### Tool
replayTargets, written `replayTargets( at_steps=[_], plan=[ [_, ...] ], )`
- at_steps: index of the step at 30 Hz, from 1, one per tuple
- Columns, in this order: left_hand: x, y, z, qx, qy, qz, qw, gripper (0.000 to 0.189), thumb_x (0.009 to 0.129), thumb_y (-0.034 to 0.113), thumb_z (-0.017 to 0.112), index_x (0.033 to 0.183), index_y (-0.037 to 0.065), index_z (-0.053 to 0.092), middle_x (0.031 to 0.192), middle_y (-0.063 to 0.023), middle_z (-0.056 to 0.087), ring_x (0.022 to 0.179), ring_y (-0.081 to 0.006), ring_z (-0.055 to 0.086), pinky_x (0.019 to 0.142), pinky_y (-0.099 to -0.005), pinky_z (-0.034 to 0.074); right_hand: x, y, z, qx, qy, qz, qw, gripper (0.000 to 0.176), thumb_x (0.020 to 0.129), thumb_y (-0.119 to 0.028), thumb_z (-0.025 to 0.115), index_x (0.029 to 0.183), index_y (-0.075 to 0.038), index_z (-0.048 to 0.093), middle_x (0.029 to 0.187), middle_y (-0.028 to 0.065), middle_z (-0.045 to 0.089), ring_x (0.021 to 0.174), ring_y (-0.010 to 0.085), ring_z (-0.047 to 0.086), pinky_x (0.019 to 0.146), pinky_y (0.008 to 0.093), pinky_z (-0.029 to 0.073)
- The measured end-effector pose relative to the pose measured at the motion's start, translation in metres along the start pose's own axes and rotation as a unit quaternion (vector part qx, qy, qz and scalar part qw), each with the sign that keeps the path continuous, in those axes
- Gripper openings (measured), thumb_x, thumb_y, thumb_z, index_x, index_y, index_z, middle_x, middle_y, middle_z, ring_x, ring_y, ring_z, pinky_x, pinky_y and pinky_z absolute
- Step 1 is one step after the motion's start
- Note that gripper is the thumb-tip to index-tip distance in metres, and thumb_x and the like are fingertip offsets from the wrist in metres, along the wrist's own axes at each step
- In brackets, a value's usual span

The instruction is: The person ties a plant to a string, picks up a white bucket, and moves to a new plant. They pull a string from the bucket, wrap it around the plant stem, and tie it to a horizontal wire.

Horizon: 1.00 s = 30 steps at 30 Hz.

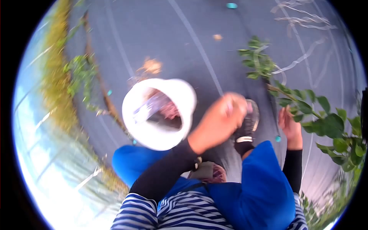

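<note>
My left hand (224,117), smeared by motion, is raised across the middle with its fingers curled together. A small pinkish bit shows at its fingertips; I cannot make out what it is. Left of that wrist is a white bucket (130,111), tilted so its opening shows. Inside it lie a clear, pale plastic piece (150,109) and a reddish-pink clump (170,111). My right hand (290,124) is beside a leafy branch (324,119), fingers stretched upward at the leaves and partly covered by them.
Dark ground fabric (161,42) with pale lines covers the ground. A thin brown branch (101,82) with leaves runs along the left. White strings (306,21) lie at the upper right. My shoe (251,119) is below the branch tip.
</note>
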State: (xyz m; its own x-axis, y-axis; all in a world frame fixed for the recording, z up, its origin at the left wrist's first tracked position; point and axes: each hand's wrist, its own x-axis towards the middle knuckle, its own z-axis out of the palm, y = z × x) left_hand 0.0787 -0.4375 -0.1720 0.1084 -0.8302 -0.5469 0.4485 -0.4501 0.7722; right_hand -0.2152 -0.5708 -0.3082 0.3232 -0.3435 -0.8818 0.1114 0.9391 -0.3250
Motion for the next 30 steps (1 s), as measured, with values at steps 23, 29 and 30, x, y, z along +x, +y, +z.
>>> replayTargets(
  at_steps=[23,29,30],
  plan=[
    [-0.137,-0.022,-0.092,0.348,0.351,0.082,0.865,0.045,0.087,0.000,0.045,0.132,-0.001,0.037,0.128,-0.0153,0.046,0.113,-0.0239,0.051,0.090,-0.0337,0.042,-0.080,0.039,0.206,-0.564,-0.490,-0.241,0.619,0.036,0.083,-0.010,0.057,0.119,-0.003,0.053,0.107,0.0156,0.060,0.098,0.0291,0.059,0.084,0.0390,0.046],
    [-0.046,-0.013,-0.049,0.138,0.163,0.088,0.973,0.030,0.091,0.013,0.051,0.117,-0.001,0.050,0.105,-0.0094,0.059,0.092,-0.0156,0.059,0.079,-0.0268,0.045,-0.054,-0.021,0.032,-0.486,-0.055,-0.119,0.864,0.016,0.082,-0.011,0.060,0.096,-0.004,0.064,0.087,0.0053,0.066,0.074,0.0130,0.060,0.066,0.0273,0.048],
    [-0.022,-0.008,-0.039,0.119,0.143,0.046,0.981,0.030,0.091,0.015,0.051,0.117,-0.001,0.051,0.104,-0.0085,0.060,0.092,-0.0149,0.059,0.077,-0.0261,0.045,-0.043,-0.033,0.018,-0.541,0.019,-0.173,0.823,0.014,0.080,-0.007,0.060,0.093,-0.004,0.064,0.084,0.0057,0.065,0.072,0.0135,0.059,0.064,0.0267,0.047]
  ],
)
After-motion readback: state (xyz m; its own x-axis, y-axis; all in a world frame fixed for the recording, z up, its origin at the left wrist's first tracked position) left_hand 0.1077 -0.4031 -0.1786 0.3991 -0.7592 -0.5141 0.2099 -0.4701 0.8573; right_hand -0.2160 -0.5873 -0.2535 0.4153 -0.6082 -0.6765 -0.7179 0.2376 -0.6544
